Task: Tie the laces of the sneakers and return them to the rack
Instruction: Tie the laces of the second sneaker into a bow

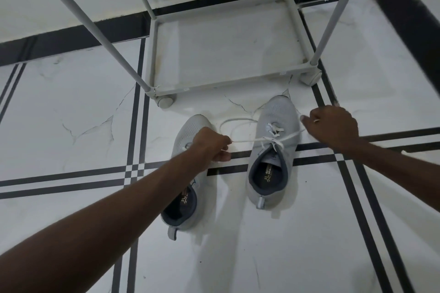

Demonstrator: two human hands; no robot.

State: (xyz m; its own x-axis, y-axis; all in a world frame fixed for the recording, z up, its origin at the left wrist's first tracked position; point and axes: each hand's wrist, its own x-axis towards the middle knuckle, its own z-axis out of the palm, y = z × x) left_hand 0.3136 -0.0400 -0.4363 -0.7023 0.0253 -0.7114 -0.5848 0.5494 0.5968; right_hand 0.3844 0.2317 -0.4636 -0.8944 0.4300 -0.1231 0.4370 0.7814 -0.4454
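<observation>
Two light grey sneakers with dark linings stand side by side on the floor, toes toward the rack. On the right sneaker the white lace is crossed over the tongue and stretched taut sideways. My left hand grips one lace end to the left, above the left sneaker, whose laces my arm hides. My right hand is closed on the other lace end to the right of the shoe. A slack loop of lace lies on the floor between the toes.
The white tube-frame rack stands on casters just beyond the sneakers, its bottom shelf bare. White marble-look floor tiles with black stripes surround the shoes. A white wall with a black skirting runs behind the rack.
</observation>
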